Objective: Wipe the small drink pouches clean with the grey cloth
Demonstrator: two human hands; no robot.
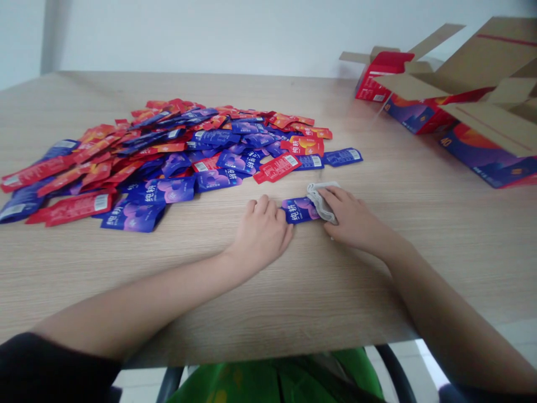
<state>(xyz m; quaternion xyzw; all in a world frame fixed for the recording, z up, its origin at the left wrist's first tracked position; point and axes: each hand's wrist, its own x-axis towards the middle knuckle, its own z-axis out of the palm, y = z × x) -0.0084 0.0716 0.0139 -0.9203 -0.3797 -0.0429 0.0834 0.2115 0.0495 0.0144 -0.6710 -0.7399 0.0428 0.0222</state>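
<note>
A single purple sachet (298, 210) lies flat on the wooden table (419, 235) between my two hands. My left hand (262, 230) rests knuckles-up on the table, fingers curled, pinning the sachet's left end. My right hand (351, 217) presses a small white cloth (319, 197) onto the sachet's right end, fingers bent over the cloth. Behind them spreads a large pile of red and purple sachets (168, 151), covering the left and middle of the table.
Open cardboard boxes (474, 89) with red and purple printed sides lie at the back right of the table. A white wall stands behind. The table's near edge runs below my forearms, with a green seat (268, 383) and chair arms underneath.
</note>
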